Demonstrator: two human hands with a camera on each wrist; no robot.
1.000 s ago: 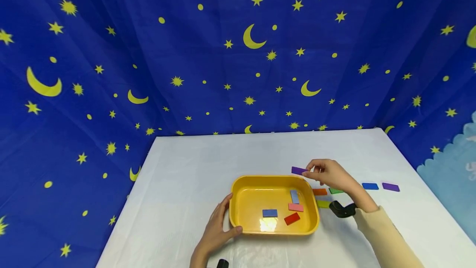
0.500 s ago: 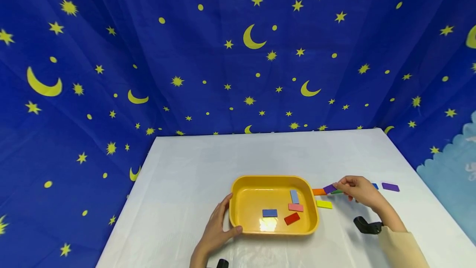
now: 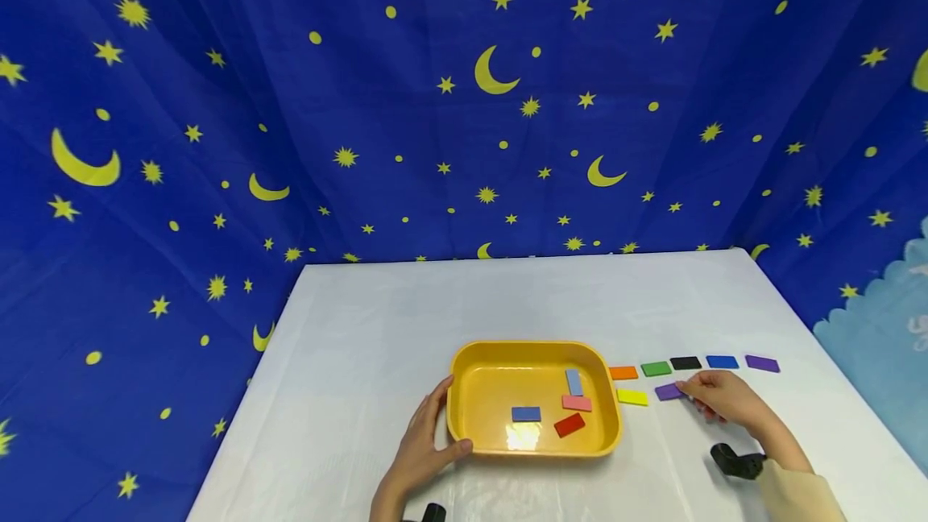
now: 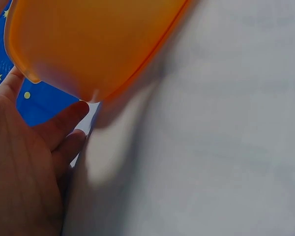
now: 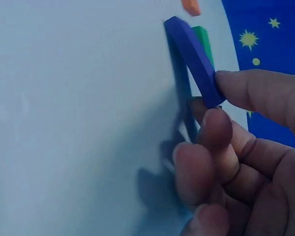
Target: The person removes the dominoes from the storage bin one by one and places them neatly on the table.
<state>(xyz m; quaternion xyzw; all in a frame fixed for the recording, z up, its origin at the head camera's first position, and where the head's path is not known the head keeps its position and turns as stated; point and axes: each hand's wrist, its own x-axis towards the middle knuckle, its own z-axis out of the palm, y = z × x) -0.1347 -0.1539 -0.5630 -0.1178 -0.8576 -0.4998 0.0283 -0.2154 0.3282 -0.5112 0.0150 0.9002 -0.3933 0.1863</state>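
In the head view, my right hand (image 3: 727, 401) pinches a purple domino-shaped block (image 3: 669, 391) by its right end, just right of a yellow block (image 3: 632, 398). The right wrist view shows thumb and fingertips on one end of that purple block (image 5: 195, 59); its other end tilts toward the white surface. My left hand (image 3: 424, 441) holds the left end of a yellow tray (image 3: 534, 455), thumb at the front corner and fingers along the side. Inside the tray lie a blue block (image 3: 525, 415), a light blue block (image 3: 574, 383), a pink block (image 3: 577, 403) and a red block (image 3: 569, 426).
A row behind the right hand runs from an orange block (image 3: 623, 373) through green (image 3: 656, 369), black (image 3: 685, 362) and blue blocks (image 3: 722, 362) to another purple block (image 3: 762, 363). The white table (image 3: 377, 321) meets a blue star-patterned cloth (image 3: 406, 119) at its back.
My right hand has carried the purple block from behind the tray's right corner rightward and forward, to beside the yellow block. The left hand and tray have stayed put.
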